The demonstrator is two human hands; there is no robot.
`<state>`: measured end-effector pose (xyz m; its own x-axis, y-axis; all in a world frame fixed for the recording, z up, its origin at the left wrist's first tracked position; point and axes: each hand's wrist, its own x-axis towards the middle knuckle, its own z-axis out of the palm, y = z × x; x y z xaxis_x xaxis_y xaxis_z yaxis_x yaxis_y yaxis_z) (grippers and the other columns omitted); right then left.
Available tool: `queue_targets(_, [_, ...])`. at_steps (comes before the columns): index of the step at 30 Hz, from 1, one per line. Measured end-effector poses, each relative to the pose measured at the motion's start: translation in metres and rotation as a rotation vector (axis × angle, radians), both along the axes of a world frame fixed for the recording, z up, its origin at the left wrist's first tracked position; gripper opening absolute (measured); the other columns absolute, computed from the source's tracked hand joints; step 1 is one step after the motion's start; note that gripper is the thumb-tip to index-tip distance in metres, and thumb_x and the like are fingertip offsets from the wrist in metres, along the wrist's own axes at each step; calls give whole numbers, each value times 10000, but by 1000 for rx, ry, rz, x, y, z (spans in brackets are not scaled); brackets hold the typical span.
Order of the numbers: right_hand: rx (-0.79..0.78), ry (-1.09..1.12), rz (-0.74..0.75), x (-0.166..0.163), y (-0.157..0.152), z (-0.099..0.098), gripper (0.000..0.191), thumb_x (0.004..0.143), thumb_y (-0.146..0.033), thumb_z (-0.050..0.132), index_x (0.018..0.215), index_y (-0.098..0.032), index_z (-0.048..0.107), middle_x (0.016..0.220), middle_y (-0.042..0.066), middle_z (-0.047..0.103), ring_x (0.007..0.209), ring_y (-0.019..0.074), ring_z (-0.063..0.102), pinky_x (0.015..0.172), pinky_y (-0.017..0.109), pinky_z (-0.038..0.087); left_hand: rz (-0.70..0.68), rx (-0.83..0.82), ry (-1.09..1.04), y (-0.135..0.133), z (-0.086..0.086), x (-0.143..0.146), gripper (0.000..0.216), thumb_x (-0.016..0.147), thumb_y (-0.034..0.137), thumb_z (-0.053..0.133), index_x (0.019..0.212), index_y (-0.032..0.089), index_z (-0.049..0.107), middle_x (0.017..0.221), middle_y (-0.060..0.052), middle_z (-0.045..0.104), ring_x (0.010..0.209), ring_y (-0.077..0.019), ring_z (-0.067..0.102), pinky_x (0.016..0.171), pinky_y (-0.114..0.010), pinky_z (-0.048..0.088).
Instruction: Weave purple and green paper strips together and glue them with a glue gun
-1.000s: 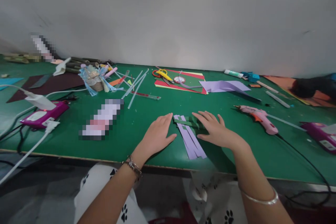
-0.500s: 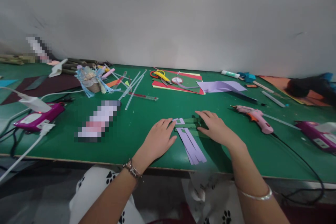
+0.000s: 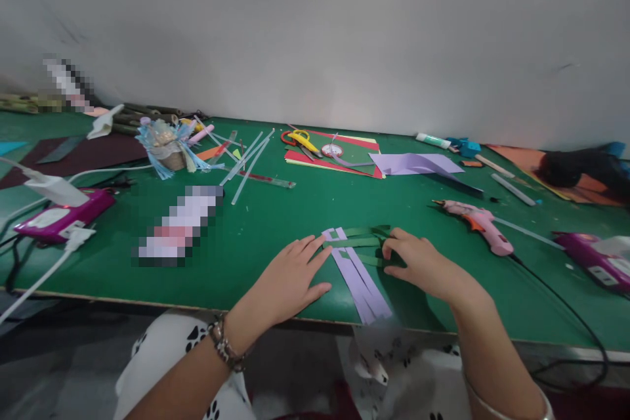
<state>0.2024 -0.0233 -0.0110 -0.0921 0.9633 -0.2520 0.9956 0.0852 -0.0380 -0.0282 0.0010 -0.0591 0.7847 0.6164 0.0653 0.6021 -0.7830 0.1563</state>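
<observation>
On the green table, several lilac paper strips [image 3: 361, 285] slant down toward the front edge. Several green paper strips [image 3: 358, 243] cross them near their far end, woven over and under. My left hand [image 3: 290, 279] lies open with its palm down, fingertips pressing on the left end of the crossing. At the right ends of the green strips is my right hand [image 3: 426, 267]. Its fingers are bent, with thumb and forefinger apart and touching or very close to the strips. Exactly which strip they touch is partly hidden.
A pink glue gun [image 3: 477, 223] lies at right, its cord hanging over the edge. Yellow scissors [image 3: 302, 139] rest on coloured paper [image 3: 354, 167] at the back. Clear glue sticks [image 3: 251, 167] lie left of centre. Purple power strips [image 3: 73, 216] sit at left and far right.
My right hand has moved slightly right and down, and its fingers are more bent. My left hand has shifted slightly toward me. More of the green strips shows between my hands.
</observation>
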Motion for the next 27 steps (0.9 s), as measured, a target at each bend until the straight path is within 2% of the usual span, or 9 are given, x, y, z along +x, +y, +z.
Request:
queue_targets(3, [25,-17,-44,-9,-5,-2,112,726,-115,531,807,-189,555,881,59,572,686,169,573,612,289,394,6,-21,39,0,2,1,528,899,449,364,1331,146,354,1411,-103,336,1283,-272,313,1028,-422,310])
queue_targets(7, [1,-34,-137,-18,-8,-1,153,730,-107,522,858,-182,558,881,91,614,768,216,606,588,280,376,-3,-17,43,0,2,0,543,902,471,335,1335,145,351,1414,-107,329,1287,-275,305,1028,-430,304])
queue_targets(10, [-64,-5,-163,-14,-5,0,81,746,-142,506,794,-190,549,798,79,636,736,218,601,554,275,348,-7,-19,39,1,2,-2,544,905,479,313,1334,148,356,1419,-103,320,1290,-272,298,1031,-423,295])
queue_targets(14, [-114,188,-123,0,4,-1,107,770,-213,469,664,-207,487,667,28,600,624,168,557,523,256,335,-15,-51,58,2,4,-3,543,902,482,320,1340,161,349,1432,-87,296,1295,-270,288,1037,-417,284])
queue_targets(20, [-63,525,-226,10,14,-8,41,757,-211,422,723,-216,444,627,-26,559,542,119,538,563,238,401,-27,-73,75,3,8,-6,579,866,514,391,1350,201,334,1435,-94,290,1294,-276,286,1029,-422,292])
queue_targets(23, [-72,570,-259,9,15,-5,33,753,-235,430,770,-215,450,642,-30,555,514,110,537,553,238,411,-46,-79,56,5,10,-7,581,840,525,438,1337,234,360,1427,-98,306,1279,-288,313,1016,-431,308])
queue_targets(27, [-137,547,-237,6,11,2,137,748,-303,473,846,-207,477,684,-23,551,454,90,511,524,242,408,-63,-101,48,7,11,-9,586,807,530,496,1316,258,394,1419,-101,322,1273,-296,322,1012,-438,313])
